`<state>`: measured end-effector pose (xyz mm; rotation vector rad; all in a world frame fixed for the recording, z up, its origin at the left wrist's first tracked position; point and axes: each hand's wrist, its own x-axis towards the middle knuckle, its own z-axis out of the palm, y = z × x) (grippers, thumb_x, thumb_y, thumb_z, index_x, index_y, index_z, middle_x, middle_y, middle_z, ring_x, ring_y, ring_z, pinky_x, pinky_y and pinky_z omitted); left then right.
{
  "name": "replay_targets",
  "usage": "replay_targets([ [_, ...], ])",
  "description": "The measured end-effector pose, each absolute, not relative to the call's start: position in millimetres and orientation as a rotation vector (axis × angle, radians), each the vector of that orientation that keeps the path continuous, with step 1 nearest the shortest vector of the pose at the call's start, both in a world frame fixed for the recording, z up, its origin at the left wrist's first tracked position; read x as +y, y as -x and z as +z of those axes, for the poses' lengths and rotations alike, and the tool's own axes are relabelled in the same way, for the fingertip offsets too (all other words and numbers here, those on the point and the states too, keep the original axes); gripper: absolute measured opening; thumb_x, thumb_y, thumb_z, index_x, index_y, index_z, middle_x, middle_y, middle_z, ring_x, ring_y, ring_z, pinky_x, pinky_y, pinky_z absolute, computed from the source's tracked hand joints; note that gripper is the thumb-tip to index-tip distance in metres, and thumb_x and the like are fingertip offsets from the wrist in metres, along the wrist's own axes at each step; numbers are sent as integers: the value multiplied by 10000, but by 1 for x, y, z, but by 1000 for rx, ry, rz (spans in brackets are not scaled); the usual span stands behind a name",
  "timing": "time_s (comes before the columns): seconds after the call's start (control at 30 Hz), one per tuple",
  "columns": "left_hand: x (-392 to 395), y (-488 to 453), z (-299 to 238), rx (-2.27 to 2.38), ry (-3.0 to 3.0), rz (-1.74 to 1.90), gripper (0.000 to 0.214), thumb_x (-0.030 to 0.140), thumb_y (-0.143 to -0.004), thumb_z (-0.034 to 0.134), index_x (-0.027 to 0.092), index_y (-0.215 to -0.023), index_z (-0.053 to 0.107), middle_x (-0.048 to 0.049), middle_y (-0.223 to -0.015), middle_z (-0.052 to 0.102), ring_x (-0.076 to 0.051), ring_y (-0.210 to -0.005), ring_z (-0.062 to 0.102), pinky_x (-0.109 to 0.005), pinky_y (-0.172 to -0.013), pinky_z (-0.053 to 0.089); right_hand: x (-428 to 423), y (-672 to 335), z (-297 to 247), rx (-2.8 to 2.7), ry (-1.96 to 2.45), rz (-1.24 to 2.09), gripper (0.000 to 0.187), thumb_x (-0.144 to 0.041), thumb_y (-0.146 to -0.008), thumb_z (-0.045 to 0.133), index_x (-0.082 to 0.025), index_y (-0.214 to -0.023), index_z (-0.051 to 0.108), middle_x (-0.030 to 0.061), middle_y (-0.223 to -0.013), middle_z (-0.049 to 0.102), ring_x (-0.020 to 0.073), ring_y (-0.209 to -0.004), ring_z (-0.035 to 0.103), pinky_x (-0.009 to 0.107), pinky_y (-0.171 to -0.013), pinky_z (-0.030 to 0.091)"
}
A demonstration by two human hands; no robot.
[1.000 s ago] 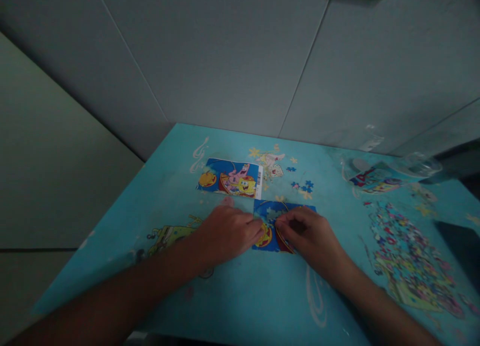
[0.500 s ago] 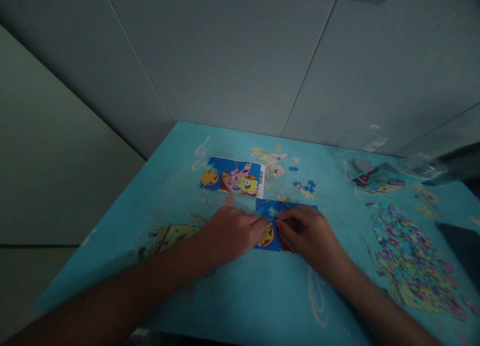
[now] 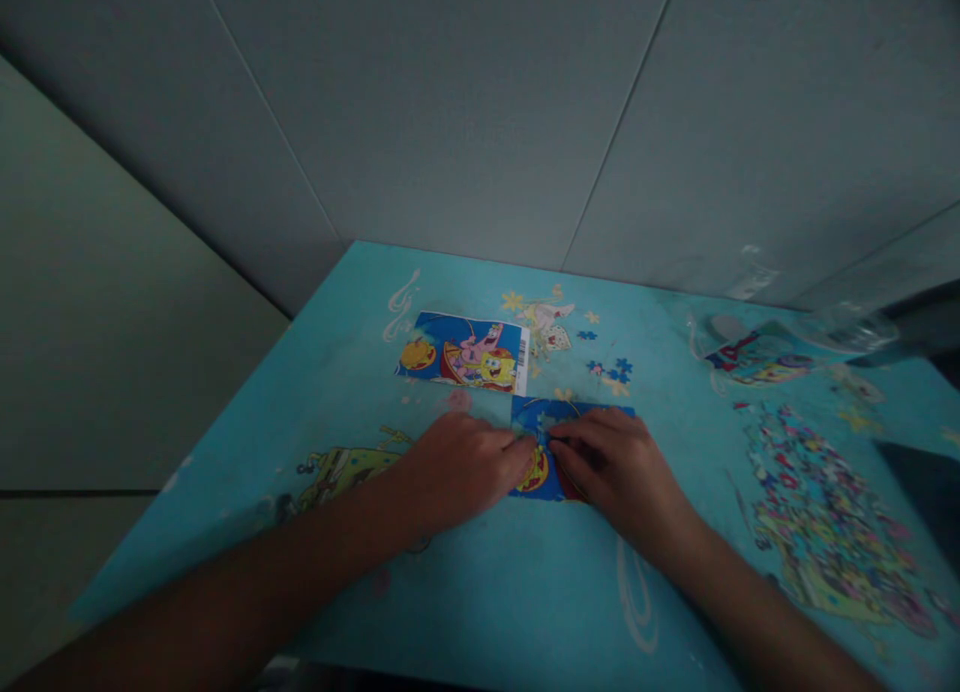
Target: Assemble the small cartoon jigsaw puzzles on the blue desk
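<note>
Puzzle [image 3: 547, 485] is lying centrally on the table [image 3: 517, 592], probably light, stiff, loose-jointed, best edge-held; left hand [image 3: 474, 469] is half-curling over its left side, right hand [image 3: 619, 462] is pinching nearly closed, can't tell any grip.

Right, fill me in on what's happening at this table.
Someone is working on a partly assembled jigsaw puzzle: the left hand is at its left side, the right hand pinched over its middle, whether on a piece is unclear. A picture card lies beyond it, a few blue pieces sit right of the card, and a heap of pieces lies farther right.
</note>
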<state>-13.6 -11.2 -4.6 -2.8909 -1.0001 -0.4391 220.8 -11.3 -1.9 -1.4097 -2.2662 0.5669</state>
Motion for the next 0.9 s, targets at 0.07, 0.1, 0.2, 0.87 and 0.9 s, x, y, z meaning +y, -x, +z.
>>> replay_targets([
  [0.07, -11, 13, -5, -997, 2881, -455, 129, 217, -937, 630, 193, -1052, 681, 22, -696, 660, -179, -577, 609, -346, -666, 435, -13, -222, -1, -2316, 1376, 526, 155, -277, -959, 635, -312, -1046, 758, 16, -926, 714, 217, -873, 617, 383, -801, 425],
  [0.1, -11, 13, -5, -997, 2875, -464, 129, 215, -940, 624, 189, -1053, 681, 20, -693, 660, -176, -576, 608, -344, -670, 436, -13, -222, -1, -2338, 1364, 505, 162, -281, -962, 631, -317, -1056, 757, 17, -921, 712, 219, -869, 614, 386, -797, 421],
  [0.2, -11, 13, -6, -999, 2864, -486, 132, 216, -954, 607, 181, -1062, 675, 18, -692, 660, -170, -580, 609, -342, -686, 440, -15, -223, 1, -2393, 1347, 461, 169, -288, -964, 631, -328, -1071, 754, 17, -912, 708, 227, -866, 608, 391, -787, 409],
  [0.87, -12, 13, -3, -1011, 2919, -411, 106, 195, -974, 565, 192, -1018, 661, 20, -685, 636, -152, -579, 596, -333, -717, 459, -21, -225, 7, -2504, 1299, 343, 141, -247, -969, 613, -252, -973, 754, 44, -914, 687, 226, -874, 583, 389, -791, 382],
  [0.9, -12, 13, -3, -1011, 2926, -411, 113, 188, -978, 554, 188, -1017, 660, 19, -683, 636, -148, -578, 594, -329, -718, 459, -21, -225, 6, -2506, 1296, 338, 144, -244, -968, 613, -254, -979, 756, 45, -916, 688, 226, -874, 584, 391, -792, 382],
])
